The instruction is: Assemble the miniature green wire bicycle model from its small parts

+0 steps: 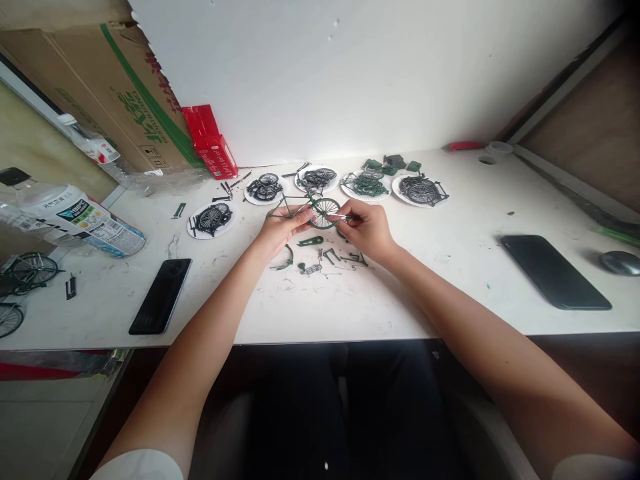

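Note:
My left hand (286, 228) grips a green miniature bicycle frame (295, 200) with one spoked green wheel (325, 213) fitted at its right end. My right hand (367, 230) is closed around a slim tool with a dark handle and a pale metal shaft (340, 216), whose tip is at the wheel's middle. Below the hands, loose green parts lie on the white table: a flat elongated piece (311, 241), a curved piece (284, 259) and several small bits (330, 257). The rear of the frame is partly hidden by my left fingers.
Several white plates (211, 233) hold dark or green bicycle parts behind the hands. A black phone (161, 297) and large bottle (90, 217) are at left, a dark pad (555, 272) and mouse (620, 263) at right. A red box (213, 150) stands at the back.

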Demonstrator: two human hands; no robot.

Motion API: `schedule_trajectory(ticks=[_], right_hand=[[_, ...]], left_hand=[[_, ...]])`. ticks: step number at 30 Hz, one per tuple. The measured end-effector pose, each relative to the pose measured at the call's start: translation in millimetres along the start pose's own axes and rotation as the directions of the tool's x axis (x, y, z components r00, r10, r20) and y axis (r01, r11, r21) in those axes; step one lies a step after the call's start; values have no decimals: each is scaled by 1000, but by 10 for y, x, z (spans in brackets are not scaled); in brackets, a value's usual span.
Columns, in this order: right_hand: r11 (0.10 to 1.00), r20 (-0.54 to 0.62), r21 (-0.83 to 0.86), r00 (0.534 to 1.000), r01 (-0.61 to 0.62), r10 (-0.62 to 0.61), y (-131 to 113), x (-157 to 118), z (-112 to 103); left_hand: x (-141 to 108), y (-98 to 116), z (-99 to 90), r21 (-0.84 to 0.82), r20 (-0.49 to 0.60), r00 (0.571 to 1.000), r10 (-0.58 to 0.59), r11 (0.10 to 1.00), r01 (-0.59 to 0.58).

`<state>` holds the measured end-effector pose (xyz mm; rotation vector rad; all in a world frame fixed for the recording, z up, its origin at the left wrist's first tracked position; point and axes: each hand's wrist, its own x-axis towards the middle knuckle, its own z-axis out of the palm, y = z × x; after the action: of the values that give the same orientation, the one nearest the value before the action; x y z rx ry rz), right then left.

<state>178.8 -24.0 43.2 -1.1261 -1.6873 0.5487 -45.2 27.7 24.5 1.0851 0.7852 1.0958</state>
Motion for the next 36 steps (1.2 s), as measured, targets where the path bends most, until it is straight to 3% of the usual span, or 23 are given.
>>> schedule_trajectory(ticks=[7,11,14,22,28,36], right_hand=[[999,89,32,996,12,-15,41,9,1],[999,52,0,998,-32,32,3,11,-4],[991,18,73,994,-112,111,-10,28,-3],[931,99,280,971,-235,215,-8,96,2],[927,164,261,959,-270,233,-57,49,50],[925,171,242,951,-292,256,-20,54,64]], left_hand=[[-22,16,53,-5,-22,1000,13,1000,-13],[-14,34,71,0,-94,995,46,999,-46],[-8,31,74,5,-115,991,62,998,-62],[-15,31,87,57,-108,991,78,996,-72],[-39,-2,121,131,-40,994,100,987,-94],[-43,-17,130,133,-70,991,114,986,-104]])
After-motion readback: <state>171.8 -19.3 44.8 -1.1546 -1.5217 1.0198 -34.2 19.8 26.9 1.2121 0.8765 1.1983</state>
